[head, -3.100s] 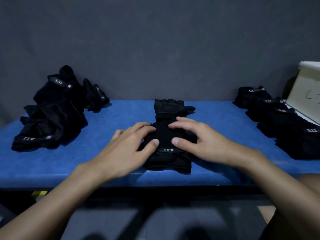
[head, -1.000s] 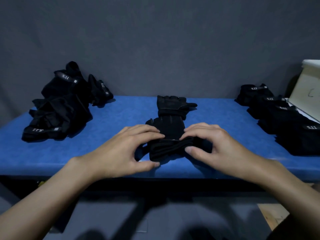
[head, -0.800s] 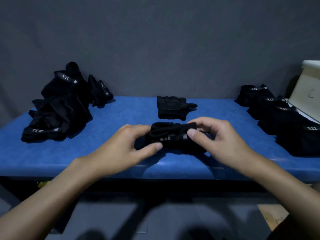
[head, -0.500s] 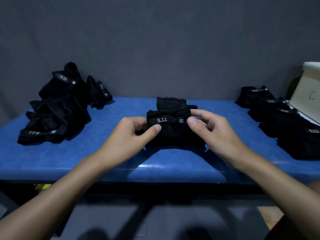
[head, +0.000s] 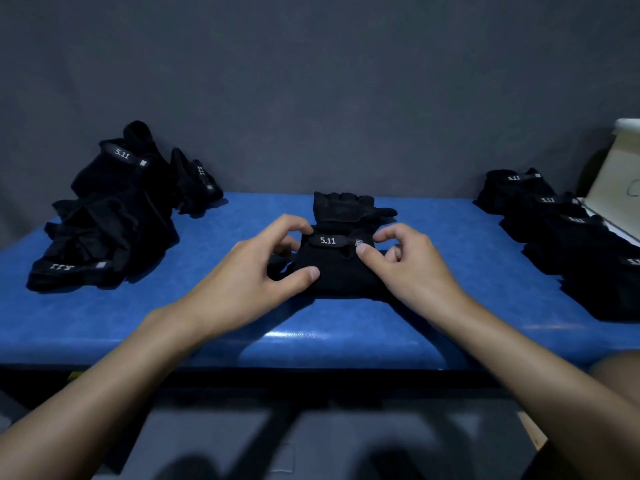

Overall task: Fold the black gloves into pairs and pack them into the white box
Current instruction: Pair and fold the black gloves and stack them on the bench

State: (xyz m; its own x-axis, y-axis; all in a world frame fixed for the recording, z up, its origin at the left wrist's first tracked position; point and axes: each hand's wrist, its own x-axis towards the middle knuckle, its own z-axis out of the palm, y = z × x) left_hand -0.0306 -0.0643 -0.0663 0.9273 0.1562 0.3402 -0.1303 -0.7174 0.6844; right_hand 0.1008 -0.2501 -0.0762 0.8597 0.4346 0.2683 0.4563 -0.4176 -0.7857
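- The bench (head: 104,320), blue-topped, lies under the glove pair (head: 339,271) and runs well out to both sides of it. I judge this keeps a working spot in the middle, with stock on one side and finished work on the other.
- The loose gloves (head: 104,230) sit heaped well to the left of the glove pair, tangled and unsorted. They are probably the supply not yet matched.
- The folded pairs (head: 568,237) lie in a row well to the right of the glove pair, several with a label strip facing up. They are likely staged there for packing.
- The white box (head: 620,181) stands further right of the glove pair than that row and is cut off by the picture's edge. Its inside is hidden, so I cannot tell how full it is.
- The left hand (head: 249,275) grips the glove pair's left side, fingers curled over the far edge and thumb pressed on the near one. This apparently stops the fold springing open.
- The right hand (head: 412,268) pinches the right end of the strap (head: 327,240), thumb and forefinger closed by its small tab, seemingly to fasten it.
- The glove pair itself rests on the bench doubled over, with finger ends poking out beyond the fold on the far side.
- The strap, marked 5.11, crosses the top of the glove pair and seems meant to bind the bundle.
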